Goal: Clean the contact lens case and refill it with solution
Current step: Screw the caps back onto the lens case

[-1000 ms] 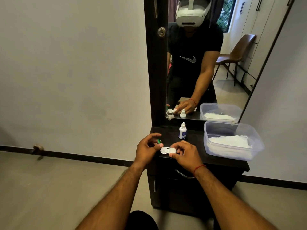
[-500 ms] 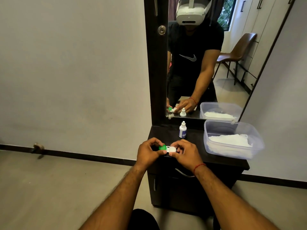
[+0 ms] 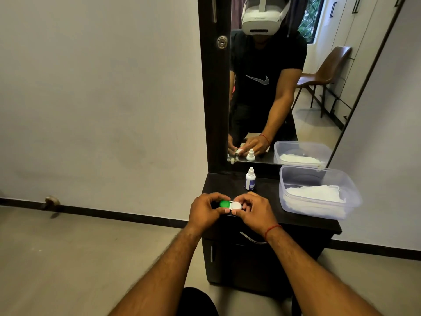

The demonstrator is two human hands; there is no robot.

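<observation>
A small contact lens case (image 3: 234,205) sits between my hands above the front of the dark dresser top (image 3: 268,197). Its left well carries a green cap (image 3: 224,204); its right well shows white. My left hand (image 3: 205,210) pinches the green cap with curled fingers and thumb. The white right end of the case is gripped by my right hand (image 3: 252,212). A small white solution bottle (image 3: 250,179) with a blue label stands upright behind the hands, capped.
A clear plastic tub (image 3: 319,192) holding white tissues stands on the right of the dresser top. A mirror (image 3: 284,76) rises behind, reflecting the person, the bottle and the tub. Bare floor lies to the left of the dresser.
A second ago the case's left well showed white with the green cap held off it; the green cap now sits on the left well, pinched by my left hand.
</observation>
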